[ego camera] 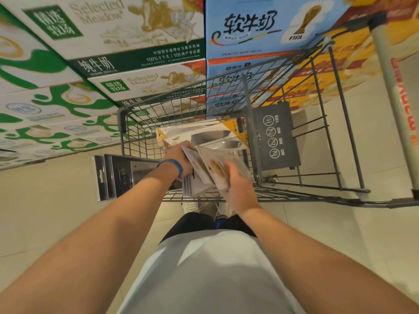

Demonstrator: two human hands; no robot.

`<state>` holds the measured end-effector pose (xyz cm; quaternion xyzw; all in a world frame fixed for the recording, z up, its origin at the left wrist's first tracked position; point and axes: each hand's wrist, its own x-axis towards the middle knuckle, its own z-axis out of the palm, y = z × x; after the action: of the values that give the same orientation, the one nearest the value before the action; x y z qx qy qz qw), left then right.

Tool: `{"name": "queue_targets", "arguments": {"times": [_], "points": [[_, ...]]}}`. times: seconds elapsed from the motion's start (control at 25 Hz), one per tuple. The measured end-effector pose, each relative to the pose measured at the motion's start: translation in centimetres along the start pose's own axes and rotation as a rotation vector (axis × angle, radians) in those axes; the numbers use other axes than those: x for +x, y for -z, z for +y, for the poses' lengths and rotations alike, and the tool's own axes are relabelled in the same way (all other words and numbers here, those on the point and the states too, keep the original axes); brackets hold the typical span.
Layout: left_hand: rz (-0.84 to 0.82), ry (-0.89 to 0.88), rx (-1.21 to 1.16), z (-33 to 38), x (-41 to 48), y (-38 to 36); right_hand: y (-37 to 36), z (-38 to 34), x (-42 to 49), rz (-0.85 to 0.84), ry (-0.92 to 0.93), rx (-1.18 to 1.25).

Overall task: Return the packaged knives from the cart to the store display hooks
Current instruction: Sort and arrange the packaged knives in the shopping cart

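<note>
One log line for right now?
stage: pickup | left hand + right hand: gripping knife packs | in cart | hooks: unseen

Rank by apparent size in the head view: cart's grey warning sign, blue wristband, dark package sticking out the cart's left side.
1. Dark package and grey warning sign: look alike in area, too close to rank.
2. Blue wristband on the left wrist: clearly smallest.

Looking down at myself here: I'm wearing a plain white short-sleeved t-shirt (210, 275), dark shorts (192, 223) and pale lace-up sneakers (192, 206). Both forearms are showing bare, and I'm sporting a thin blue band (178, 166) around my left wrist.
</note>
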<state>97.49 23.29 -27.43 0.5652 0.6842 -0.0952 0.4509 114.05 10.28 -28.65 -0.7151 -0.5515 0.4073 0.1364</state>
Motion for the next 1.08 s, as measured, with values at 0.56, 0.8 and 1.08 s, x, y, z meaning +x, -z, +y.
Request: {"name": "queue_targets", "arguments": {"times": [0.56,0.8,1.08], "points": [[-0.077,-0.087,-0.32,4.8,-4.1,-3.9,1.5,3.1,-0.9,-0.099,-0.045,0.169],[-0.032,-0.229,0.011,5.9,-3.2,-5.4,2.7,4.3,0.6,-0.346,-0.181,0.171],[0.087,-0.22,0.062,7.1,-3.7,-7.3,5.0,5.0,1.0,-0.161,-0.295,0.479]]}}
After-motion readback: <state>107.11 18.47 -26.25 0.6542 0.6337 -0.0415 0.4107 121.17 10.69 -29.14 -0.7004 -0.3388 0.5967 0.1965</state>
